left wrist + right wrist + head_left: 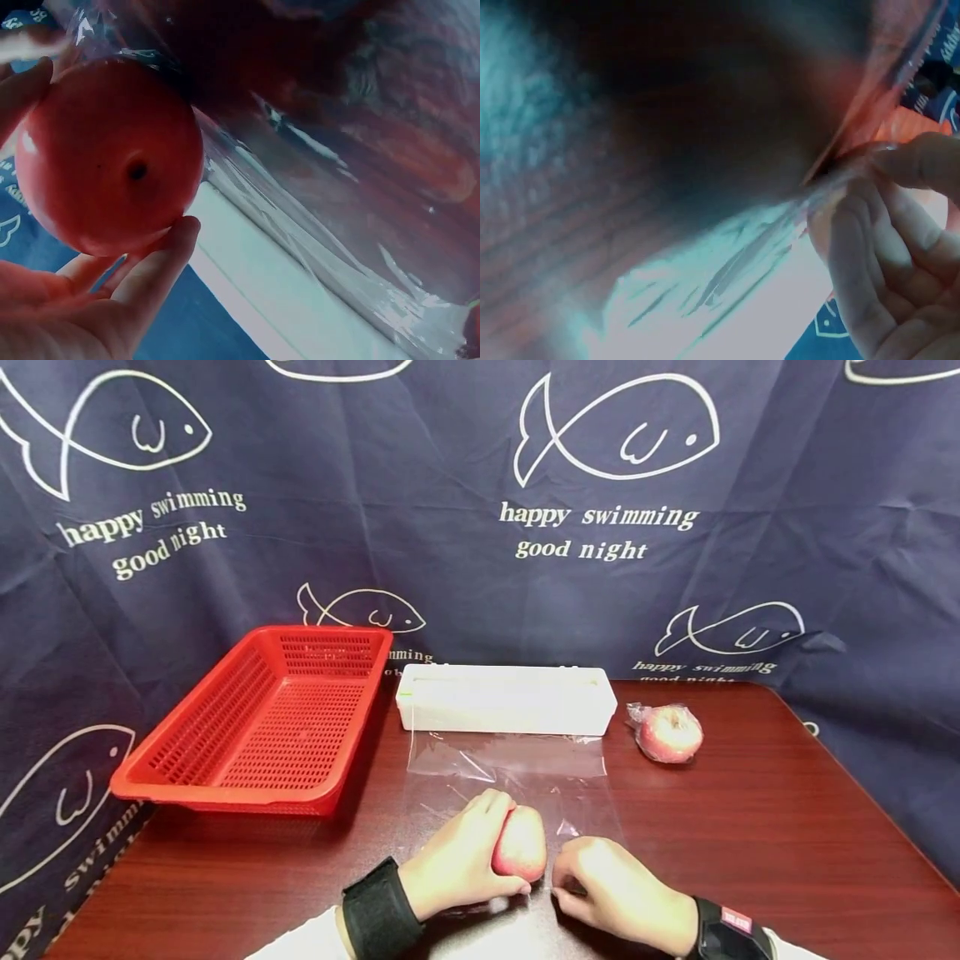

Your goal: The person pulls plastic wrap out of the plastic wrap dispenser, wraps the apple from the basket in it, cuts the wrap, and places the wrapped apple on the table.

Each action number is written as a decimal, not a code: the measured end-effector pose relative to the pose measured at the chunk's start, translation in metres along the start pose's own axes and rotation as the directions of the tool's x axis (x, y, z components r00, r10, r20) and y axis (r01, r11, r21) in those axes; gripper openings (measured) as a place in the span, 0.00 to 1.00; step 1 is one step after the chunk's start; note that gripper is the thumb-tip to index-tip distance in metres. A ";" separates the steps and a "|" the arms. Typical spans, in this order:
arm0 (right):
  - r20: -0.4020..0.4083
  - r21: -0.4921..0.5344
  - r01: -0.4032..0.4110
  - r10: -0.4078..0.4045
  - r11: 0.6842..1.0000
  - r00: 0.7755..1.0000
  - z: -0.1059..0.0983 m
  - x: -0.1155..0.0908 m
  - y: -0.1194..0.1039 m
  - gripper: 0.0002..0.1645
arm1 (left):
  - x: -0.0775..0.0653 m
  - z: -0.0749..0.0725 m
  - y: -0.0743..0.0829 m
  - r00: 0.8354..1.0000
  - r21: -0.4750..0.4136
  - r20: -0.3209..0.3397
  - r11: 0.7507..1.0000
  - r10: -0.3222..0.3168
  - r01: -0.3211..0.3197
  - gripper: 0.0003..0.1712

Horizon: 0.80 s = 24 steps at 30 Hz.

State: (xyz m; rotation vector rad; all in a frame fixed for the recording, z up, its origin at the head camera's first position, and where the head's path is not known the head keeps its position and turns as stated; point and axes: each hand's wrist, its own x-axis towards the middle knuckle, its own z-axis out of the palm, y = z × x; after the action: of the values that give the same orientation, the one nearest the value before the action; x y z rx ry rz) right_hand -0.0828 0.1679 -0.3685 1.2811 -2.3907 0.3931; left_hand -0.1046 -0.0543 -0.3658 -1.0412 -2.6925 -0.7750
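My left hand [465, 852] grips a red apple [521, 843] from its left side, fingers over the far side and thumb at the near side. In the left wrist view the apple [112, 157] shows a dark hollow facing the camera. Clear plastic wrap [510, 756] stretches from the white wrap box [506, 700] toward both hands. Just right of the apple, my right hand [611, 885] pinches the edge of the wrap; in the right wrist view, thumb and curled fingers [922, 161] hold the gathered film [727, 262].
A red perforated basket [330, 793] stands at the left of the brown table [750, 827]. A second apple [670, 732], covered in plastic wrap, sits to the right of the box. A dark blue cloth [450, 527] with fish drawings hangs behind.
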 end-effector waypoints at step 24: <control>-0.005 0.209 -0.162 0.167 0.964 0.986 -0.006 0.004 0.007 0.18 | 0.000 -0.003 0.000 0.994 0.134 -0.012 0.985 0.111 -0.108 0.45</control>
State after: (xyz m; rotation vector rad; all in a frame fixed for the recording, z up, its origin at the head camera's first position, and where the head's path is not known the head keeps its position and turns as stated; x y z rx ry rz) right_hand -0.0894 0.1708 -0.3617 1.1571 -2.4977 0.7196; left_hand -0.1046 -0.0552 -0.3633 -1.1320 -2.6037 -0.5751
